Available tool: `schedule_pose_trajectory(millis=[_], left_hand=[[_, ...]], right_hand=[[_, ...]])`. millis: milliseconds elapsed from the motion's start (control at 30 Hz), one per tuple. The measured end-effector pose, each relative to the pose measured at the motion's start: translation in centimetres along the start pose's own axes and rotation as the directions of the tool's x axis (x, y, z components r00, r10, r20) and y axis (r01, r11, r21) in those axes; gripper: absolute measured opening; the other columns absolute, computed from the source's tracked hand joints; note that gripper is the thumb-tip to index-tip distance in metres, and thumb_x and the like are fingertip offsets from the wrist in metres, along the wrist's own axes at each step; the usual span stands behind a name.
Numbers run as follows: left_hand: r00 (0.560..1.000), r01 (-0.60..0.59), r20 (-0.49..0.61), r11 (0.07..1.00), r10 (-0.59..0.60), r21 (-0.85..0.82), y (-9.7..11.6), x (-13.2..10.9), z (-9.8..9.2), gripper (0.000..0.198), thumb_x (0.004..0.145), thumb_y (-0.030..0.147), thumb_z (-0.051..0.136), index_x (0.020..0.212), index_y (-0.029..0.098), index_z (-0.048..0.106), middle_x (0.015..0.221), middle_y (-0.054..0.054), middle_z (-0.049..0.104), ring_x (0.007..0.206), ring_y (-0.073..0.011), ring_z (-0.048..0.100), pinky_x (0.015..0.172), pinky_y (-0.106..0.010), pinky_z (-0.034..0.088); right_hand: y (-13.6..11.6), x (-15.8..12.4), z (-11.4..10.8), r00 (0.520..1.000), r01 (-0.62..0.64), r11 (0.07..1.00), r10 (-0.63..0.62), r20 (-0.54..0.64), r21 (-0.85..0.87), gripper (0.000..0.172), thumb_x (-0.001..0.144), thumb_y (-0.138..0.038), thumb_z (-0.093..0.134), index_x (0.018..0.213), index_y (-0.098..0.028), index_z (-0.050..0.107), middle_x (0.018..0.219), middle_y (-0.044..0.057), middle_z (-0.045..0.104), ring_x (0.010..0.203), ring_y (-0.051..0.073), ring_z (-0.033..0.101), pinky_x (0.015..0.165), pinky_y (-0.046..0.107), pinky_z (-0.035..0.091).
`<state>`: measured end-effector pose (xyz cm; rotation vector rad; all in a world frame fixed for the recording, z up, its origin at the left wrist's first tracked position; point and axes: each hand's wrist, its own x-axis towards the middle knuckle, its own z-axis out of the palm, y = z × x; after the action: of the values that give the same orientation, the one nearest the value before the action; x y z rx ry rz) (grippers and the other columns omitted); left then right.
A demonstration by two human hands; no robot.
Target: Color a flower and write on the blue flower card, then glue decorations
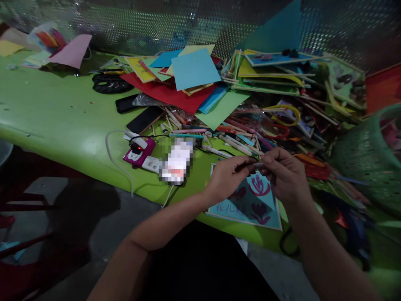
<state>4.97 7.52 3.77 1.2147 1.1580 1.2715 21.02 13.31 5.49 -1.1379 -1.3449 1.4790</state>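
My left hand (227,177) and my right hand (286,173) meet above a blue card (214,211) with a pale stick frame. Fingertips of both hands are pinched together on a small, slim greyish thing (259,165); its kind is too blurred to tell. Purple flowers (259,185) and some written characters (230,207) are drawn on the card, partly covered by my left hand. Just beyond my fingers lie several markers (239,144) in a loose heap.
Left of my hands, a lit phone (178,161) sits beside a purple power strip (142,154) with cables. Coloured paper (196,69) and framed cards (272,77) are piled behind. A green basket (360,146) and a dark glue gun (354,228) are on the right.
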Motion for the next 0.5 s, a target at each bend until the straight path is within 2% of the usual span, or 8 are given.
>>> schedule_pose_trajectory(millis=[100, 200, 267, 367, 500], left_hand=[[0.999, 0.052, -0.010, 0.992, -0.053, -0.113, -0.01, 0.19, -0.01, 0.017, 0.091, 0.031, 0.061, 0.097, 0.019, 0.072, 0.090, -0.005, 0.073, 0.084, -0.0167, 0.066, 0.081, -0.030, 0.051], [0.990, 0.137, 0.018, 0.928, -0.139, -0.347, -0.05, 0.57, -0.02, 0.017, 0.088, 0.034, 0.065, 0.091, 0.018, 0.069, 0.083, -0.003, 0.068, 0.077, -0.0137, 0.063, 0.077, -0.028, 0.050], [0.985, 0.168, 0.049, 0.889, -0.163, -0.426, 0.01, 0.72, -0.01, 0.020, 0.086, 0.037, 0.069, 0.089, 0.017, 0.067, 0.081, -0.002, 0.066, 0.075, -0.0126, 0.061, 0.076, -0.028, 0.050], [0.988, 0.155, 0.059, 0.901, -0.144, -0.404, 0.23, 0.68, -0.01, 0.022, 0.085, 0.039, 0.069, 0.089, 0.018, 0.065, 0.082, -0.001, 0.063, 0.075, -0.0121, 0.059, 0.076, -0.028, 0.048], [0.998, 0.056, 0.003, 0.964, -0.057, -0.260, 0.39, 0.43, -0.05, 0.019, 0.090, 0.038, 0.064, 0.086, 0.019, 0.062, 0.082, 0.000, 0.062, 0.077, -0.0125, 0.058, 0.076, -0.027, 0.046]], right_hand=[[-0.16, 0.00, 0.19, 1.000, 0.000, 1.000, 0.000, 0.025, 0.001, 0.028, 0.075, -0.045, 0.081, 0.074, -0.023, 0.064, 0.059, -0.002, 0.058, 0.049, 0.011, 0.047, 0.042, 0.024, 0.032], [-0.34, -0.06, 0.15, 0.995, 0.064, 0.996, -0.060, 0.079, -0.054, 0.026, 0.075, -0.042, 0.083, 0.088, -0.023, 0.072, 0.071, 0.000, 0.065, 0.056, 0.012, 0.052, 0.045, 0.024, 0.037], [-0.37, -0.16, 0.07, 0.991, 0.117, 0.986, -0.108, 0.079, -0.120, 0.022, 0.077, -0.039, 0.082, 0.092, -0.024, 0.075, 0.075, 0.001, 0.068, 0.059, 0.012, 0.054, 0.048, 0.025, 0.040], [-0.22, -0.31, -0.02, 0.985, 0.170, 0.965, -0.170, 0.019, -0.202, 0.017, 0.078, -0.037, 0.082, 0.088, -0.025, 0.076, 0.079, 0.001, 0.071, 0.059, 0.012, 0.054, 0.050, 0.026, 0.044], [0.10, -0.39, -0.02, 0.977, 0.184, 0.955, -0.205, -0.067, -0.232, 0.017, 0.075, -0.036, 0.086, 0.084, -0.025, 0.075, 0.081, 0.000, 0.073, 0.061, 0.012, 0.057, 0.055, 0.028, 0.049]])
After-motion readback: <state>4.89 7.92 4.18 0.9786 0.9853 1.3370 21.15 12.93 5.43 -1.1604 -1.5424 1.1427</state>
